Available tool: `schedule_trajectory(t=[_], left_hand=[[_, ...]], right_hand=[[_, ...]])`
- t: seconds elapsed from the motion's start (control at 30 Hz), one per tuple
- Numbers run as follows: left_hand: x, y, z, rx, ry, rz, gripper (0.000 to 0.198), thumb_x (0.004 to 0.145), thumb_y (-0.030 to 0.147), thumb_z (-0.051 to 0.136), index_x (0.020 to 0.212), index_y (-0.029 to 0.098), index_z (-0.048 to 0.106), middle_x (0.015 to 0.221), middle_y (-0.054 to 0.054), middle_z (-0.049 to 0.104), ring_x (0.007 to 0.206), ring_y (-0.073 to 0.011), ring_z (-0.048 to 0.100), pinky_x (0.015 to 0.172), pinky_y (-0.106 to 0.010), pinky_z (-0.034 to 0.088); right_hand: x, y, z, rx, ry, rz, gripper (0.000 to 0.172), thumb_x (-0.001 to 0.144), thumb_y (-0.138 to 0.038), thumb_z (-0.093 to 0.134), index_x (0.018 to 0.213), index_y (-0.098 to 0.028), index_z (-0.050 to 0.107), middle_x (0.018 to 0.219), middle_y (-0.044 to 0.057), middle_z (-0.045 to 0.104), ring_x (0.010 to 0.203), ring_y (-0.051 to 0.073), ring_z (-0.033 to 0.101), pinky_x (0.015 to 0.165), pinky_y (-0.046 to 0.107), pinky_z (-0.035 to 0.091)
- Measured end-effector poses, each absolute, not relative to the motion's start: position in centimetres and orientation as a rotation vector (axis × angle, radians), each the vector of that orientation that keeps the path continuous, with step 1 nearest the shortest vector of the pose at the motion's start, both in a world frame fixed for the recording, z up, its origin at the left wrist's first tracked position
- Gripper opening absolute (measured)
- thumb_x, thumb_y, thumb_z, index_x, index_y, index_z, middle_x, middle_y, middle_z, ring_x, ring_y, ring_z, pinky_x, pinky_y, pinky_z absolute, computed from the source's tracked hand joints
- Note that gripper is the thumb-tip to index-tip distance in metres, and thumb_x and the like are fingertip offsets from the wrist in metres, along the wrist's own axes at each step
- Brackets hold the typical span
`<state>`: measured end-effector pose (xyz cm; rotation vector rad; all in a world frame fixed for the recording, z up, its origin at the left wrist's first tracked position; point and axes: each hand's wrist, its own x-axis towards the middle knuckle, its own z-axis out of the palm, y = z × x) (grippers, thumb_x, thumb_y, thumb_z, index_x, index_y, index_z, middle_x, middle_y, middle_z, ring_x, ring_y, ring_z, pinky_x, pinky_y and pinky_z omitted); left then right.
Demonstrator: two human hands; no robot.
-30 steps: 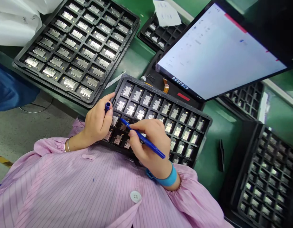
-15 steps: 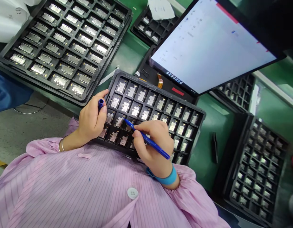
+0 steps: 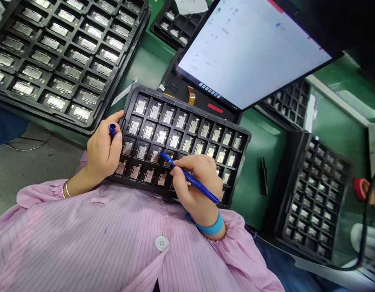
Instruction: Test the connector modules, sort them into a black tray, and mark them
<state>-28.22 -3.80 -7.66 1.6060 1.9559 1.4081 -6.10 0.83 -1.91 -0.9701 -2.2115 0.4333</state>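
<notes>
A black compartment tray [image 3: 187, 106] lies in front of my body, with a small silver circuit board [image 3: 155, 156] in each visible pocket. My right hand [image 3: 198, 182] is closed round a blue pen [image 3: 199, 187] above the tray. The pen's tip is at a board in the third row; whether it touches cannot be told. My left hand [image 3: 104, 148] is closed on a blue pen cap [image 3: 112, 129], its open end facing up. That hand rests at the tray's left edge, with the index finger along the rim. My right palm covers some lower pockets.
At the upper left is a larger stack of black trays [image 3: 98, 117] with similar boards. A monitor [image 3: 251, 52] stands behind my tray. Black tweezers [image 3: 263, 176] lie on the green table [image 3: 257, 142]. Another filled tray [image 3: 315, 198] is at the right, near a red tape roll [image 3: 361, 189].
The pen tip has moved one pocket to the right along the third row. The whole view has shifted, so the tray and left hand appear further left. Both grips are unchanged.
</notes>
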Motion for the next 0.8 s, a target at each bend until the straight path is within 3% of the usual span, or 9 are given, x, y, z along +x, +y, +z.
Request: schedule_trajectory(t=[0.8], left_hand=[[-28.2,-3.8,-7.8,1.604,2.008,1.417,0.011,0.094,0.024,0.042,0.102,0.020,0.050,0.136,-0.011,0.061,0.121,-0.0242,0.061,0.103,-0.046,0.048]], right_hand=[[-1.5,-0.4,-2.6,-1.153,-1.992,0.287,0.007,0.079,-0.015,0.058,0.080,-0.022,0.059,0.066,-0.003,0.064,0.062,0.017,0.062,0.077,0.041,0.044]])
